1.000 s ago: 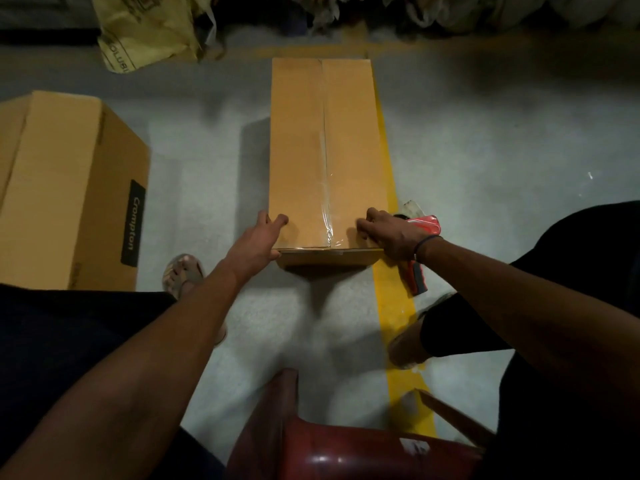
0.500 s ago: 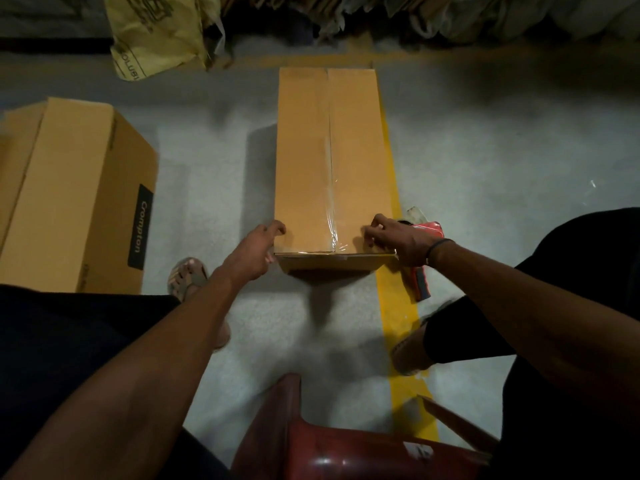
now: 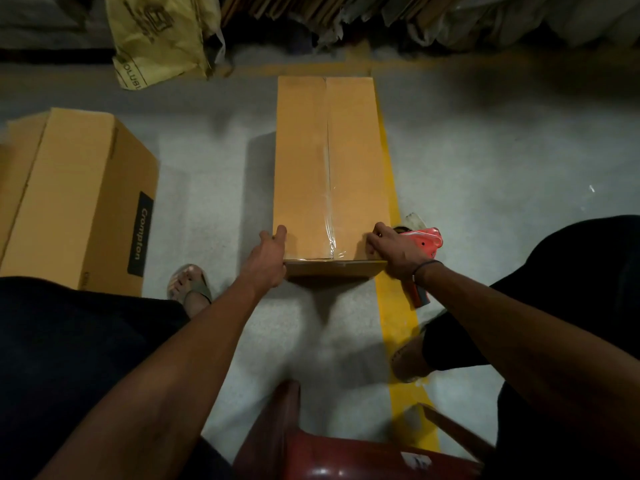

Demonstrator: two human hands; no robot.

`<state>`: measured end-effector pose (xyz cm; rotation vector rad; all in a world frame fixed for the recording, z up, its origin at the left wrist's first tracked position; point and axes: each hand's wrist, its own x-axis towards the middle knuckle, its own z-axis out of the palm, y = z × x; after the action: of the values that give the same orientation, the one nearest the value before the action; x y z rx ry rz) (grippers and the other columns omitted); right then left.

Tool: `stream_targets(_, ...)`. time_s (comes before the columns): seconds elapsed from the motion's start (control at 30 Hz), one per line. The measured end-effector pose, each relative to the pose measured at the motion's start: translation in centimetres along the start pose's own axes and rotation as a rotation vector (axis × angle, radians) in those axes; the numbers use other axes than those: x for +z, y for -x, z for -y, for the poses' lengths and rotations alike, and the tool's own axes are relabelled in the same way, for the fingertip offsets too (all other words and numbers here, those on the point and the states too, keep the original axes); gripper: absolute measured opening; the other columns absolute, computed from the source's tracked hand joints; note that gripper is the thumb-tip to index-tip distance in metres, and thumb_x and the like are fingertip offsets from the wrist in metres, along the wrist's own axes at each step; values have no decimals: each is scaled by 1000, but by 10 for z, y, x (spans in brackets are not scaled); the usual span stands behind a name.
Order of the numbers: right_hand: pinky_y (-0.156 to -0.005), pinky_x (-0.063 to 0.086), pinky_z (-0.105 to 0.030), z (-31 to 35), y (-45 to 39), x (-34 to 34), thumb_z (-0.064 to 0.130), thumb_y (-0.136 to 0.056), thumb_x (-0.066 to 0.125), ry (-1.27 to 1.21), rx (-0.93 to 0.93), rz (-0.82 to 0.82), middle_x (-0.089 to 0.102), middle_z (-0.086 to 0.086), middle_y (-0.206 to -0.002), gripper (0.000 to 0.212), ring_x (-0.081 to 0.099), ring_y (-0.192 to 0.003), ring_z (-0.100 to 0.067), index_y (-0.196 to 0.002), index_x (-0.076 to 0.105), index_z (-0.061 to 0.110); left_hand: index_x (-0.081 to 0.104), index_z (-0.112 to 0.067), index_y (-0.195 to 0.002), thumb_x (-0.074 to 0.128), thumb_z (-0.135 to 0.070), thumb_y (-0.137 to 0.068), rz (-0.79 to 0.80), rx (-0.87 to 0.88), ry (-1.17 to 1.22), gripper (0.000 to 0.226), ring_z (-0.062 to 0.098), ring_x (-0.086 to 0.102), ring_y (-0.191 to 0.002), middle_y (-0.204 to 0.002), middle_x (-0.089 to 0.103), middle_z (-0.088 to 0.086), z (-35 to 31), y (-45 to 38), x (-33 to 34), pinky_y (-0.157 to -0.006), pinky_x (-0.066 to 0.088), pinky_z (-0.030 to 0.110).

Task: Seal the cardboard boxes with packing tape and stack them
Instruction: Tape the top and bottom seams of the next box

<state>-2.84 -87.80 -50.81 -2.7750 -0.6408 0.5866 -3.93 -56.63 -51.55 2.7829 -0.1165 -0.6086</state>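
A long closed cardboard box (image 3: 353, 161) lies on the grey floor ahead, with clear tape (image 3: 330, 230) over the near part of its centre seam. My left hand (image 3: 268, 256) grips the box's near left corner, thumb on top and fingers down the side. My right hand (image 3: 394, 252) holds the near right corner with bent fingers on the top edge. A red tape dispenser (image 3: 427, 240) lies on the floor just right of that hand, partly hidden by my wrist.
A second, larger box (image 3: 69, 188) labelled Crompton stands at the left. A yellow bag (image 3: 156, 36) and stacked flat cardboard (image 3: 311, 8) line the far wall. A red plastic stool (image 3: 346, 455) sits under me, my sandalled feet (image 3: 190, 285) beside it. A yellow floor line (image 3: 398, 306) runs under the box's right side.
My left hand slipped from the top of the corner to wrap its side. My right hand shifted out to the right edge. The box stays in place.
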Motion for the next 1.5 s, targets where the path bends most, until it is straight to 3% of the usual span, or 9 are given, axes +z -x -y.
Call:
stream_targets(0.23,-83,52,-43,2,-3,-3,-7,-75,66,-40,48,58,42,-7,-119,45,53,-100,-27,-112,55,15,29,-14,-136,81,-16,-87,77,-16,-49,72,43,65,-93,-126,38,20,-5,-1,-6,-78,55,47)
stream_targets(0.43,-85,52,-43,11,-6,-3,-1,-82,64,-7,62,52,44,-8,-120,39,53,-105,-29,-116,54,17,29,-13,-140,72,6,-84,62,-22,-139,73,43,67,-101,-127,42,20,-15,1,-7,-80,55,44)
stream_targets(0.53,-82,51,-41,14,-11,-8,38,-82,76,-89,154,58,44,-6,-116,39,55,-102,-29,-108,54,20,23,-12,-146,86,-33,-83,110,-99,-32,92,44,61,-117,-135,41,22,-21,-8,-9,-92,54,49)
stream_targets(0.6,-88,51,-43,21,-15,-5,64,-74,77,-185,306,-32,43,-10,-120,69,52,-103,-31,-117,51,16,10,-11,-154,85,-69,-67,130,-206,56,129,44,54,-125,-143,36,24,-30,-11,-12,-95,53,49)
stream_targets(0.67,-96,48,-46,33,-15,-6,78,-64,76,-196,478,-198,40,-16,-126,97,48,-112,-36,-128,45,12,-2,-9,-158,83,-83,-52,93,-339,120,155,42,50,-130,-148,30,25,-43,-12,-13,-96,52,48)
stream_targets(0.83,-104,44,-49,40,-20,9,92,-44,73,-233,763,-154,40,-25,-140,141,44,-128,-43,-142,28,3,-1,1,-159,92,-75,-46,-22,-461,270,164,41,46,-137,-154,29,26,-56,-20,4,-101,50,45)
stream_targets(1.03,-108,44,-55,12,-34,10,77,-32,89,-577,843,-84,42,-25,-145,153,44,-132,-44,-148,18,6,13,-5,-153,100,-53,-53,47,-560,423,140,42,44,-138,-154,28,25,-48,-35,-10,-102,49,44)
stream_targets(1.2,-112,41,-56,15,-80,-13,69,-47,92,-800,931,-286,36,-21,-153,141,39,-140,-43,-154,19,12,7,-3,-158,92,-74,-44,-88,-547,506,160,41,34,-146,-160,23,22,-67,-70,-25,-112,40,54)
stream_targets(1.5,-112,33,-63,18,-109,-5,75,-36,91,-713,1032,-241,30,-23,-152,153,30,-143,-43,-151,11,14,7,-10,-154,103,-49,-45,-99,-681,565,151,43,31,-145,-159,19,19,-64,-103,-32,-109,39,60)
